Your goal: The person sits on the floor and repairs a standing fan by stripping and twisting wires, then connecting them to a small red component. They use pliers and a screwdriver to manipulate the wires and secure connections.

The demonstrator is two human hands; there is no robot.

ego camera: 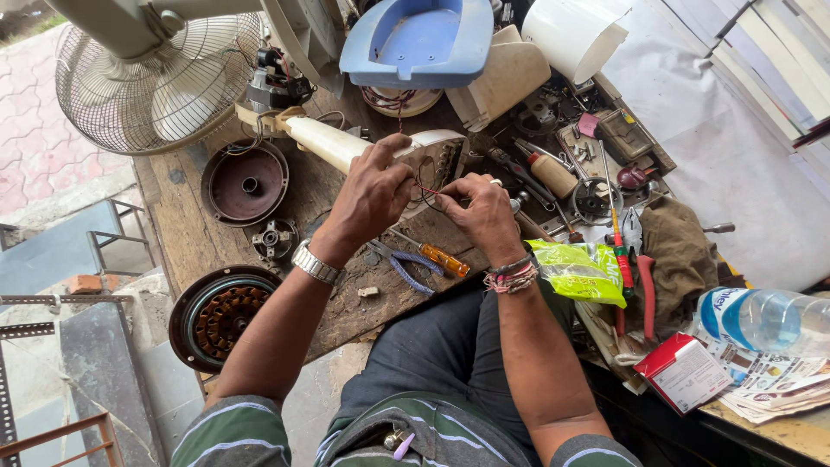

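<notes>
My left hand [373, 192] and my right hand [481, 207] meet over thin red and dark wires [428, 192] that come out of the cream fan stand base [437, 156]. Both hands pinch the wires between fingertips. The cream fan neck [324, 143] runs from the base up to a small motor [275, 85]. An orange-handled screwdriver [437, 256] and blue-handled pliers [406, 266] lie on the wooden bench [194, 225] just below my hands.
A wire fan guard [147, 82] stands at the top left. Motor covers [245, 183], a wound stator [220, 318], a blue plastic housing [419, 39], a green packet [577, 272], red-handled pliers [644, 290], a water bottle [761, 320] and a small red box [683, 372] crowd the bench.
</notes>
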